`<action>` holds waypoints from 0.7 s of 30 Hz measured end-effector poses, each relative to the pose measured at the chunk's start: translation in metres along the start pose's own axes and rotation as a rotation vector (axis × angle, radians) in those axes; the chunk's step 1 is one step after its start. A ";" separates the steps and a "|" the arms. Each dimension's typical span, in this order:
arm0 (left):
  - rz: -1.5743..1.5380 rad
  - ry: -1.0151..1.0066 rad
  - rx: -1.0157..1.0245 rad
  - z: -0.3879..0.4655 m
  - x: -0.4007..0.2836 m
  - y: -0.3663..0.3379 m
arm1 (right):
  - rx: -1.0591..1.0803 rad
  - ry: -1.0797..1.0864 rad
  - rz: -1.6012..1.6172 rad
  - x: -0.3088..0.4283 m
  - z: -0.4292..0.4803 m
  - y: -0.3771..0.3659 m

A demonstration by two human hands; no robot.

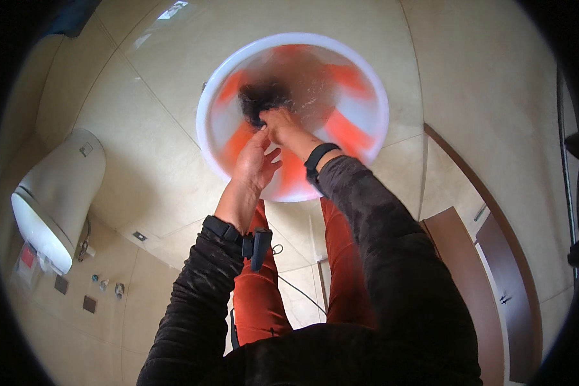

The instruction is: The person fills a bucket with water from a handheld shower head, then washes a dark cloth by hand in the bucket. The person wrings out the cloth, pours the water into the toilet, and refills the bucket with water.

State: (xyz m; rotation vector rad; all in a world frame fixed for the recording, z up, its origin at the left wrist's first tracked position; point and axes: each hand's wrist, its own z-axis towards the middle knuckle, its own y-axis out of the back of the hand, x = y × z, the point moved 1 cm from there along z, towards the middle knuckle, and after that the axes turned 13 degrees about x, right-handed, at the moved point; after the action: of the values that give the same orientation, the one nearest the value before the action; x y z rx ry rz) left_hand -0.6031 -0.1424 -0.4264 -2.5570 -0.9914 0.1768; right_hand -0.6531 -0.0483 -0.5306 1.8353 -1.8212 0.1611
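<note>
A round white basin point(206, 130) with orange patches inside holds water and stands on the tiled floor before me. Dark wet cloth point(263, 96) lies in the water at the left of the basin's middle. My right hand point(281, 126) reaches in over the near edge of the cloth and grips it. Beside it, my left hand point(256, 161) has its palm turned up and its fingers apart, with the fingertips close to the cloth's lower end; whether they pinch it is hard to tell. Both wrists wear black straps.
At the left a white toilet point(72, 173) stands on the floor. A floor drain point(139, 236) is set near it, with valves point(119, 290) on the wall beyond. A brown door point(504, 289) is at the lower right. A thin cable point(301, 293) runs between my legs.
</note>
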 end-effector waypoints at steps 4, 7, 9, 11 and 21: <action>0.003 0.047 -0.046 0.008 0.008 0.000 | -0.033 -0.296 0.414 -0.021 -0.012 0.019; 0.010 0.081 -0.107 0.022 -0.001 0.000 | -0.078 0.000 0.575 -0.004 -0.051 0.031; -0.120 -0.065 0.021 0.028 -0.013 0.002 | -0.039 0.244 0.579 0.023 -0.099 0.032; -0.128 -0.261 0.132 0.025 -0.019 0.005 | 0.082 0.455 0.783 0.037 -0.148 0.037; -0.162 -0.037 0.177 0.012 -0.001 0.002 | -0.485 -0.083 0.412 -0.003 -0.022 0.032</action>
State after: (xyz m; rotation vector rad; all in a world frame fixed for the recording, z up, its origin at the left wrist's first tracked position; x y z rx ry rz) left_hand -0.6056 -0.1401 -0.4380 -2.3113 -1.1378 0.2556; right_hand -0.6774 -0.0338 -0.5046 1.1424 -2.0563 -0.1971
